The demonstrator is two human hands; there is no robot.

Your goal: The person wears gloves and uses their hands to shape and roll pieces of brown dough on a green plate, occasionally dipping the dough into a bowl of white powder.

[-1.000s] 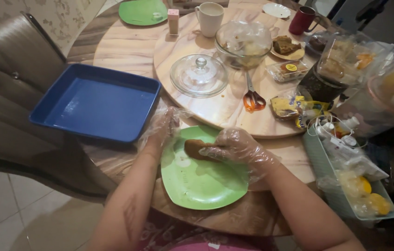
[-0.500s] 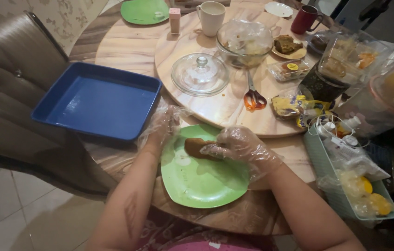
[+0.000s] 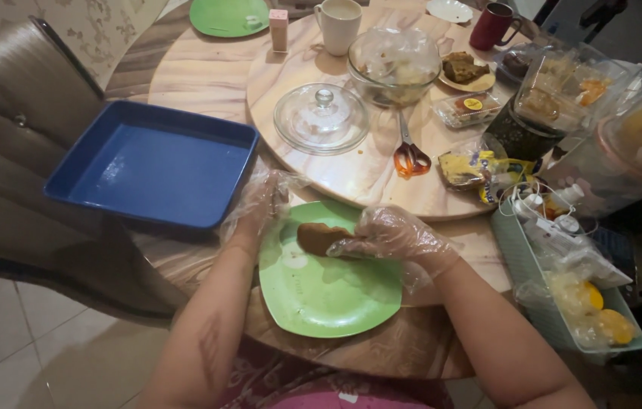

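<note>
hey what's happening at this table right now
A person in thin clear gloves is handling a brown lump of food on a green plate. The right hand presses on the lump, and the left hand rests at the plate's edge. An empty blue tray sits just beside the plate, with scissors and a glass lid on the turntable behind.
</note>
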